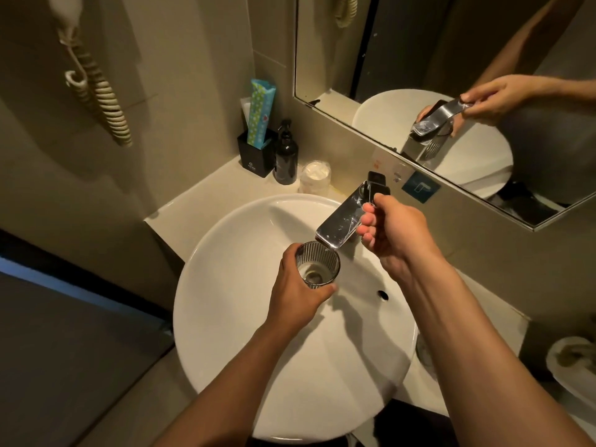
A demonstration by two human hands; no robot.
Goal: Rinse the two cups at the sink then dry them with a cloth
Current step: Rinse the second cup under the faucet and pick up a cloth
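My left hand (298, 290) grips a dark ribbed glass cup (317, 264) upright over the white round sink (225, 285), its mouth just under the tip of the chrome tap spout (338, 225). The cup holds a little water at the bottom. My right hand (392, 230) is closed on the tap's lever, thumb and fingers pinching its right side. I see only this one cup. No cloth shows in the view.
On the counter at the back left stand a black holder with a toothpaste box (258, 150), a dark pump bottle (285, 156) and a clear lidded jar (314, 180). A mirror (419, 59) hangs above. A coiled cord (96, 88) hangs on the left wall. A toilet (571, 366) sits at right.
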